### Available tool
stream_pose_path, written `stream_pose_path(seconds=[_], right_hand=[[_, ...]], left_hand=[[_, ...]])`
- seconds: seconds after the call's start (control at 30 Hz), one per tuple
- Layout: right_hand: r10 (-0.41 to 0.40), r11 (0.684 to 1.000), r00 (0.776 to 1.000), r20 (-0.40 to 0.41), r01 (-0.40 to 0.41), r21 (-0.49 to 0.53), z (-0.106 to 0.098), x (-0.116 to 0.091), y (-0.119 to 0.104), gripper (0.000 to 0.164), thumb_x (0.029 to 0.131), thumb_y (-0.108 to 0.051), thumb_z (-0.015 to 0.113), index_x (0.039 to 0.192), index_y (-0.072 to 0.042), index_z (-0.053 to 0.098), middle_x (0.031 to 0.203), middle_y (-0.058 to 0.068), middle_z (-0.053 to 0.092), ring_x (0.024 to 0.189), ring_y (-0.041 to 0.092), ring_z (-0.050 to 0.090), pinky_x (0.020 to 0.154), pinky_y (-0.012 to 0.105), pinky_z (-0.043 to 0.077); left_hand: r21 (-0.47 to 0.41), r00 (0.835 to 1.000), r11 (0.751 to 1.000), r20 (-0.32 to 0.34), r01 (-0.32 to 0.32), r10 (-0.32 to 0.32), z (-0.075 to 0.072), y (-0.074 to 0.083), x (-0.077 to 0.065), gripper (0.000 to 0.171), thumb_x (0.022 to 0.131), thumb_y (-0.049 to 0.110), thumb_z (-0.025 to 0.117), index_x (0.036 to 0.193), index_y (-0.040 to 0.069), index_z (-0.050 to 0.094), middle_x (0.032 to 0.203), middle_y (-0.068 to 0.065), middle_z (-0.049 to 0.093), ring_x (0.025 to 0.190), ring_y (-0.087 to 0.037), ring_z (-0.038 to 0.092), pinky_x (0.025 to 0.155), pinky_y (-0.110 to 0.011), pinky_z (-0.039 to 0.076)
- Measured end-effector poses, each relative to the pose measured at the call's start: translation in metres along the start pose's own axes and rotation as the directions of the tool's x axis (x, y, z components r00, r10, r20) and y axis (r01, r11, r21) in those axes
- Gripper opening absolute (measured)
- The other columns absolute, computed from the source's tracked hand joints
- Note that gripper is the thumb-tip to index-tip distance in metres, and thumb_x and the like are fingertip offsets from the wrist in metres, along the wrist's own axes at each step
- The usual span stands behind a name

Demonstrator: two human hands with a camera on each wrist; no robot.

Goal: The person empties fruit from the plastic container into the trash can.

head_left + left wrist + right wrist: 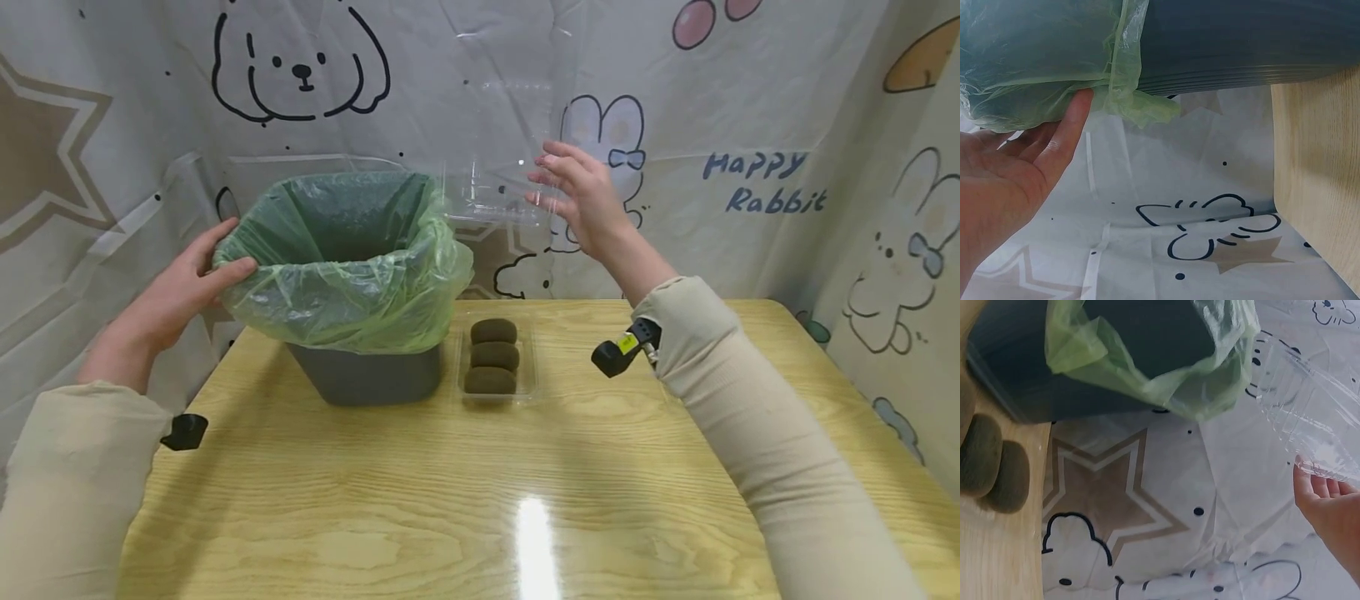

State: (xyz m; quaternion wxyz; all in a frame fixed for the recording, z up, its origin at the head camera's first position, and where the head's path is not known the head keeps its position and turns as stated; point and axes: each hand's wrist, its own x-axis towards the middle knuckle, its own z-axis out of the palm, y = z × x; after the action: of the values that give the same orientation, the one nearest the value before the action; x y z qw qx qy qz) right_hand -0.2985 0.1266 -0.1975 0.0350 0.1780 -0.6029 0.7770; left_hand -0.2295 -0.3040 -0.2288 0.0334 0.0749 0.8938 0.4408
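Right wrist: clear container [1317, 412] partly off-frame

Bin [367, 379]: showing matt plast. finish. Liner [330, 304]: looking thin, crinkled, semi-gloss film. Clear container [1310, 412]: plast., reflecting light. Brown pcs [493, 356]: appearing matt. Tabletop [375, 500]: wood-grain, glinting.

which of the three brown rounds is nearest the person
The front round, at the near end of the clear tray beside the bin; the middle round and back round lie farther off.
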Motion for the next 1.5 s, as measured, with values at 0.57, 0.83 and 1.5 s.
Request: stream_pose_path(seconds=[0.57,0.83,1.5], right_hand=[[0.04,0.998,0.999,-0.026,-0.039,0.046,-0.042,-0.019,0.015,0.048,0.093,-0.016,0.045,0.135,0.003,0.034,0.116,0.008,0.048,0.114,0.028,0.045,0.096,0.039,0.041],[0.084,0.995,0.996,-0.025,-0.082,0.063,-0.063,-0.034,0.022,0.05,0.095,-0.017,0.043,0.138,0.004,0.029,0.111,0.006,0.049,0.105,0.021,0.051,0.08,0.027,0.05],[0.211,0.975,0.977,-0.002,-0.211,-0.069,-0.108,-0.067,0.048,0.058,0.098,-0.025,0.036,0.143,0.005,0.013,0.114,0.003,0.045,0.102,0.013,0.051,0.083,0.024,0.048]], left_hand=[[-0.011,1.0,1.0,0.0,0.001,-0.001,0.0,0.001,-0.002,0.068,0.096,0.04,0.039,0.144,0.037,-0.01,0.152,-0.012,-0.008,0.127,-0.037,0.019,0.098,-0.062,0.02],[-0.022,1.0,1.0,0.0,0.008,-0.008,0.0,0.0,-0.002,0.069,0.095,0.041,0.04,0.144,0.036,-0.009,0.152,-0.011,-0.008,0.127,-0.036,0.019,0.098,-0.062,0.019],[-0.001,1.0,1.0,-0.007,0.005,-0.005,0.001,0.001,-0.001,0.07,0.095,0.041,0.039,0.145,0.035,-0.009,0.151,-0.017,0.0,0.119,-0.031,0.026,0.097,-0.06,0.022]])
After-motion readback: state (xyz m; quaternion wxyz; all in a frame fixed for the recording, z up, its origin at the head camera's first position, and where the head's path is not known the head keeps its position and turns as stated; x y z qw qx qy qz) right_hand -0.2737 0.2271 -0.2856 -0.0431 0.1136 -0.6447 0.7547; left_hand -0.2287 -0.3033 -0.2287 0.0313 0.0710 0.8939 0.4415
